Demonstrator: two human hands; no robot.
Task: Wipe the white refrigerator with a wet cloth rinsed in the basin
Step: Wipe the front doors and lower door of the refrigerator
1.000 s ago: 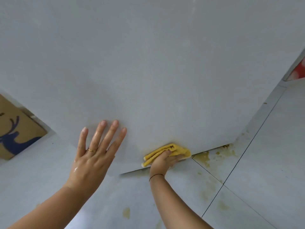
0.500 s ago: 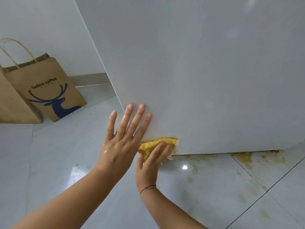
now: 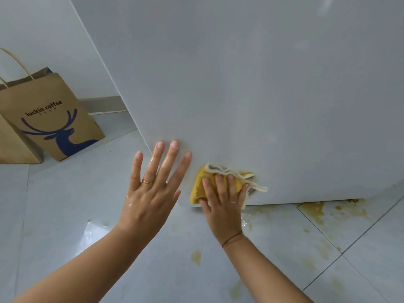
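Fingers [image 3: 219, 182] of right hand [image 3: 220, 207] straight, splayed, pressing crumpled yellow cloth [image 3: 197, 188] with pale hem flat against smooth white refrigerator panel [image 3: 262, 95], low, near its bottom corner. Left hand [image 3: 150, 193] released, wet fingers spread at panel edge. Glossy grey floor tiles [image 3: 65, 204] stained yellow-brown

Fridge [image 3: 262, 84] top and right side beyond the frame, cloth [image 3: 196, 186] middle under right hand [image 3: 223, 206], small print on bag [image 3: 54, 119] illegible.
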